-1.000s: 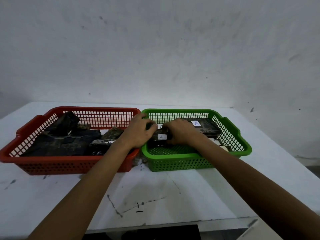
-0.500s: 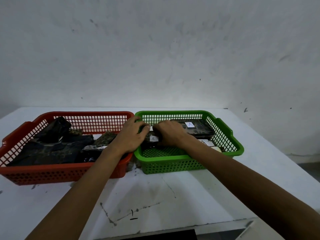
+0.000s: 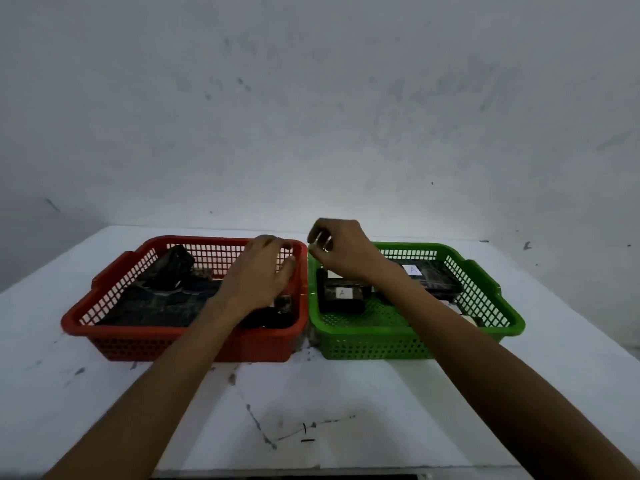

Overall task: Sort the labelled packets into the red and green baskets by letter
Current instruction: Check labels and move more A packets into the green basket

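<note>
Mostly hidden inside the red basket (image 3: pixel 156 344): a dark heap (image 3: pixel 162 303) of packets, labels unreadable, right end covered by the left hand (image 3: pixel 263 275), hovering with fingers spread and loose, gripping nothing. High over the seam between baskets: the right hand (image 3: pixel 343 251), fingers curled and blurred; cannot tell whether pinching anything. Flat in the green basket (image 3: pixel 381 344): 2 more marked A, the near packet (image 3: pixel 343 303) lengthwise left to right, the far packet (image 3: pixel 436 282) likewise but slightly skewed, partly behind the right forearm.

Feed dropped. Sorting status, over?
Left hand open over red plastic mesh basket. Right hand curled, empty-looking, above green plastic mesh basket. Dark A-labelled packet lies inside it. Nothing blocking.
</note>
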